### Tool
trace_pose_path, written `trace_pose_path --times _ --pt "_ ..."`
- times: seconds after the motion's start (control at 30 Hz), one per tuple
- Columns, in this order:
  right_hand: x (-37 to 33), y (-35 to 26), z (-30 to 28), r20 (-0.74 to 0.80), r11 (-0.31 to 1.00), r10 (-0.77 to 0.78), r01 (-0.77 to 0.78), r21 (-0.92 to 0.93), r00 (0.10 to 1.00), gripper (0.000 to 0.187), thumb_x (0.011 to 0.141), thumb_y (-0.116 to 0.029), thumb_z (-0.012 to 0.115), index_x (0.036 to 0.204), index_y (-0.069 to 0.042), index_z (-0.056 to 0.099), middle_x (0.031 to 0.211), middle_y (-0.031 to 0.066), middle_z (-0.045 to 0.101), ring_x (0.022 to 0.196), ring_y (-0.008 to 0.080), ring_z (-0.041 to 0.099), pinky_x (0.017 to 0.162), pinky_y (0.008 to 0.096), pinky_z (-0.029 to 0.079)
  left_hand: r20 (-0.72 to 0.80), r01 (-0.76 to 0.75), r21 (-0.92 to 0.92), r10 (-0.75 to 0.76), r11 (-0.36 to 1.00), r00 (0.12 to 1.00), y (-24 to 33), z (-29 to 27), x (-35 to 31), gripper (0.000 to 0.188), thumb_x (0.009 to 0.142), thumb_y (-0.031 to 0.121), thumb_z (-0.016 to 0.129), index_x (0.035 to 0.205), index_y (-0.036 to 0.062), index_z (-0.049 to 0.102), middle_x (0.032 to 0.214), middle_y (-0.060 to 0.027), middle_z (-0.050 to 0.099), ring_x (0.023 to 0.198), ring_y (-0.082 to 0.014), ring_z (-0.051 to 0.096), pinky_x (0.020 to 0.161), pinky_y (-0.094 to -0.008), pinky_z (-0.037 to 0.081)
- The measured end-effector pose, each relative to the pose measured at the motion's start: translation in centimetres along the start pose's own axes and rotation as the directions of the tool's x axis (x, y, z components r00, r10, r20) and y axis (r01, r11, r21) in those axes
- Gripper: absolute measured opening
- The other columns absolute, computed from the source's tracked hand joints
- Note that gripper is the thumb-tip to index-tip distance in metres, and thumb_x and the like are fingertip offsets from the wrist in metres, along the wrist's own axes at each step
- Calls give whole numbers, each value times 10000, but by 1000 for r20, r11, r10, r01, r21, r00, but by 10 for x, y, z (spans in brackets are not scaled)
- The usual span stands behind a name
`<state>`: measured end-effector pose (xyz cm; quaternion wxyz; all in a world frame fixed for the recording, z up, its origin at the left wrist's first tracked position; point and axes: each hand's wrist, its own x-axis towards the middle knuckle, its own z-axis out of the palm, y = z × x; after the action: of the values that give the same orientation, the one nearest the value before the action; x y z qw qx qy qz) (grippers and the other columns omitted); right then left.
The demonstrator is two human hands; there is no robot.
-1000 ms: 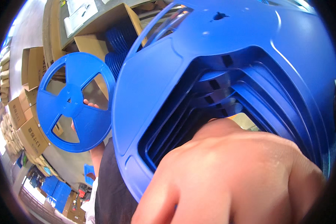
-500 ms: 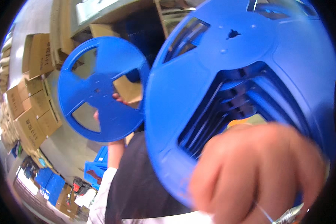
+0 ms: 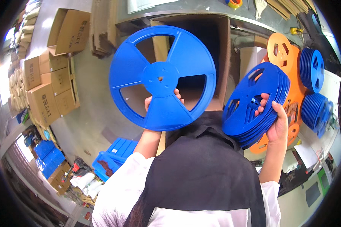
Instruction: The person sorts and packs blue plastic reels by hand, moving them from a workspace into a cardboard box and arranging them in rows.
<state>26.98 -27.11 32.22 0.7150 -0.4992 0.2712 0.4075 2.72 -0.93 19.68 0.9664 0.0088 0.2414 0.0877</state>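
Observation:
My left hand (image 3: 148,103) is closed on one blue plastic reel disc (image 3: 129,70), with fingers through a cutout and its flat face turned up toward me. In my right hand (image 3: 278,123) is a tilted stack of several blue reel discs (image 3: 235,117); the fingers reach through a cutout and the thumb lies along the outer edge. The two sets of discs are apart from each other. Behind the single disc stands an open cardboard box (image 3: 224,56), partly covered by it; its dark inside shows through a cutout.
On the right stand orange reel discs (image 3: 280,51), an upright stack of blue discs (image 3: 306,70) and another blue stack (image 3: 312,109). Closed cartons (image 3: 45,104) are piled at left. A blue crate (image 3: 119,149) sits near my left arm. A tape roll (image 3: 235,3) lies at the far edge.
The stack in my right hand has moved from close before the camera to farther away at the right. The single disc in my left hand now shows larger and further right in view.

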Motion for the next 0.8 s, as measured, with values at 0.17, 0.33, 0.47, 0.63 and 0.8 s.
trace_pose_path --times 0.17,0.33,0.47,0.63,0.8 --pt "0 13 -42 -41 993 -20 25 111 999 244 882 -238 554 980 -17 587 702 28 521 623 147 473 598 304 407 27 15 16 -15 1000 1000 3 -11 12 684 828 443 511 1316 -33 455 1214 -180 576 1089 -303 591 992 -434 463" --pt "-8 31 -56 -47 994 -29 34 101 998 271 893 -263 530 1008 -19 557 670 34 473 600 149 465 594 317 441 -119 -153 293 195 944 974 19 -45 57 554 880 327 521 1339 25 441 1172 -177 599 1043 -272 610 897 -399 527" --pt "-17 39 -62 -93 998 -67 68 7 993 309 860 -273 547 1025 -13 548 653 37 468 598 151 454 601 310 414 -104 -136 452 203 882 974 37 -142 123 467 855 225 591 1279 59 488 1074 -126 629 961 -198 627 788 -320 555" --pt "-29 48 -83 -113 993 -110 105 -54 988 321 863 -277 533 1044 -13 523 653 36 470 603 147 450 605 309 416 -122 -132 488 217 863 969 32 -163 191 291 852 177 563 1124 72 546 899 -57 619 792 -150 604 674 -256 508" --pt "-33 56 -95 -144 992 -105 94 -86 984 314 872 -280 521 1043 -17 514 660 32 460 608 143 441 601 298 390 -251 -12 577 191 817 949 23 -175 228 353 804 285 624 1104 107 571 865 -27 596 810 -161 576 720 -305 488"
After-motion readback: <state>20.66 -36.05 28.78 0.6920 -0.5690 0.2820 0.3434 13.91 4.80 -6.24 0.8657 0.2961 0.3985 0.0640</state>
